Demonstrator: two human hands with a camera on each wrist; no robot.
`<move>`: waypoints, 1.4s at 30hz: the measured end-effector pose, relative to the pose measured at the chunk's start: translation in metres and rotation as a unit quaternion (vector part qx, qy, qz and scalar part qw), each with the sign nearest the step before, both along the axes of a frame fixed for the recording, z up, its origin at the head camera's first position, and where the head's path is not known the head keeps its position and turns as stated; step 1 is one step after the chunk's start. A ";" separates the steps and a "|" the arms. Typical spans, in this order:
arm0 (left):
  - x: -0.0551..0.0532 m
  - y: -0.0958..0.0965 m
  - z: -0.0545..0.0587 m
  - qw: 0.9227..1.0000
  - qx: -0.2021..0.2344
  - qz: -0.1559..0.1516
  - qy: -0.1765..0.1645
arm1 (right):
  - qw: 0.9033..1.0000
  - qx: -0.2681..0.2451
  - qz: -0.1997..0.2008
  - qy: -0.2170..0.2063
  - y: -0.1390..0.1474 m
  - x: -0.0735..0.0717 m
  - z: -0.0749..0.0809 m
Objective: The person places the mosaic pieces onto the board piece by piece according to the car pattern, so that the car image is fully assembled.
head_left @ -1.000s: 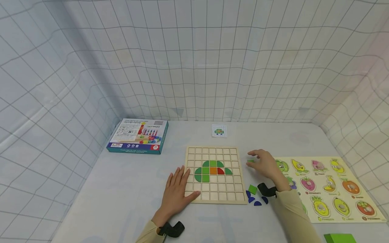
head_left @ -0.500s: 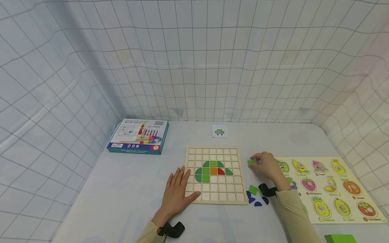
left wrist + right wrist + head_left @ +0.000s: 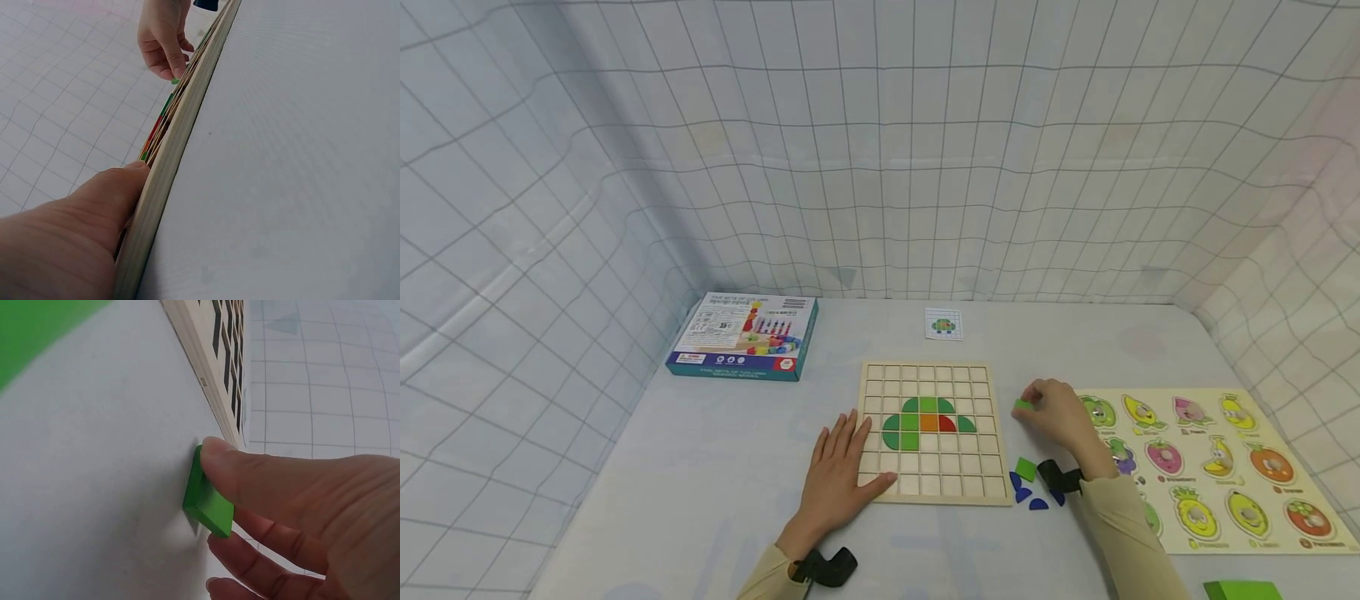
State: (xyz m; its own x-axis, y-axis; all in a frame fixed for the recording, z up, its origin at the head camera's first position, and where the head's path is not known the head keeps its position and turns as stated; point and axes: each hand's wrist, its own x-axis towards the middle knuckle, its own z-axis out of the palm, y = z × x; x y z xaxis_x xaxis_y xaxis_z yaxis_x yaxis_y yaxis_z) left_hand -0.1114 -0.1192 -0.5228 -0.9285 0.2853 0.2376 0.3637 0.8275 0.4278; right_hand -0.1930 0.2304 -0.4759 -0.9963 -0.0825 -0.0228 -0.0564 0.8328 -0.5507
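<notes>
My right hand [image 3: 1057,416] pinches a light green square tile [image 3: 212,509] between thumb and fingers, just right of the wooden grid board [image 3: 959,483]. In the right wrist view the tile is tilted, one edge close to the table. My left hand [image 3: 838,475] rests over the board's front left corner with fingers straight and thumb [image 3: 119,181] on the front rim. Green tiles [image 3: 909,422], an orange tile [image 3: 928,422] and a red quarter-round tile [image 3: 947,423] form a shape in the grid. Another green square tile [image 3: 1026,469] lies below my right hand.
Several blue rounded pieces [image 3: 1038,504] lie by the board's lower right corner. A fruit puzzle board [image 3: 1206,542] covers the right side. Behind the grid board lies a small pattern card [image 3: 943,325]. A toy box [image 3: 743,336] sits back left, a green block [image 3: 1242,590] front right.
My right hand has come slightly nearer to me, and its spread thumb and fingers have drawn together on the green square tile. My left hand stays in place on the board.
</notes>
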 end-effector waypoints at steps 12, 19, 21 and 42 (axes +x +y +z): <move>0.002 -0.001 0.001 1.000 -0.006 0.001 -0.003 | 1.000 -0.019 0.002 0.015 -0.006 0.011 0.000; 0.002 -0.001 0.002 1.000 -0.003 0.003 -0.005 | 0.998 -0.031 0.019 0.044 -0.011 0.015 -0.003; 0.002 -0.001 0.002 1.000 -0.005 0.004 -0.006 | 0.998 -0.036 0.015 0.052 -0.014 0.016 -0.003; 0.000 0.000 0.000 1.000 0.001 -0.003 -0.003 | 0.975 -0.153 0.148 0.070 -0.083 0.035 0.006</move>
